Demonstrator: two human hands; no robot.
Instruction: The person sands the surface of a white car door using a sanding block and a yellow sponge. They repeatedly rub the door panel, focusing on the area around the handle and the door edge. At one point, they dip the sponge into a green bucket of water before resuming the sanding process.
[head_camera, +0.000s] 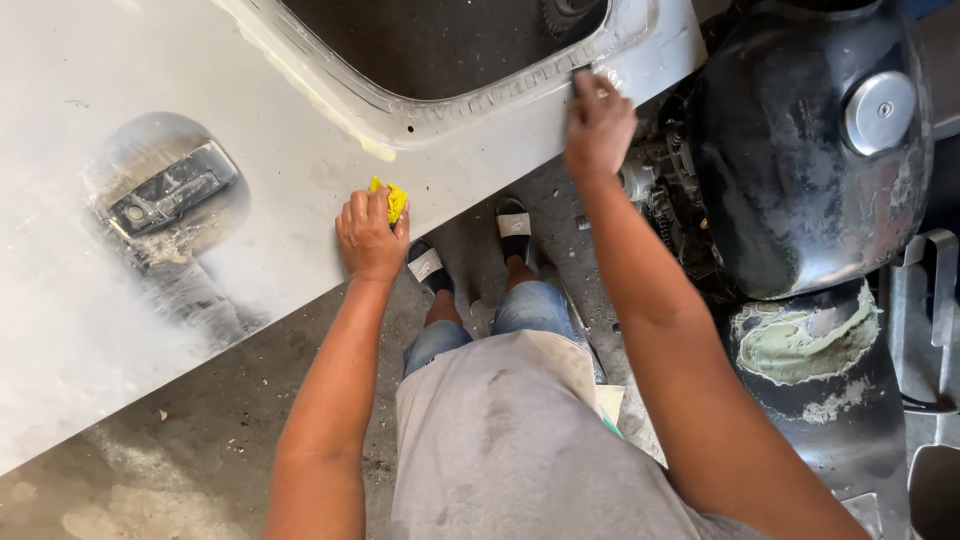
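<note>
While the left hand (370, 238) pressed a yellow cloth (392, 198) under closed fingers on the grey car door (300, 150), right hand (598, 125) rested loosely curled, holding nothing, at the window edge (520, 90), black motorcycle tank (800, 150) beside.

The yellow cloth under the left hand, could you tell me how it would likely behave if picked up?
The yellow cloth looks crumpled under the left hand, so it is probably soft and floppy. Being small, it seems light. On the smooth grey panel it would likely slide easily.

The single head-worn camera is looking steeply down from close above, taking in the grey car door panel (300, 130), both forearms and the concrete floor (180, 440).
</note>
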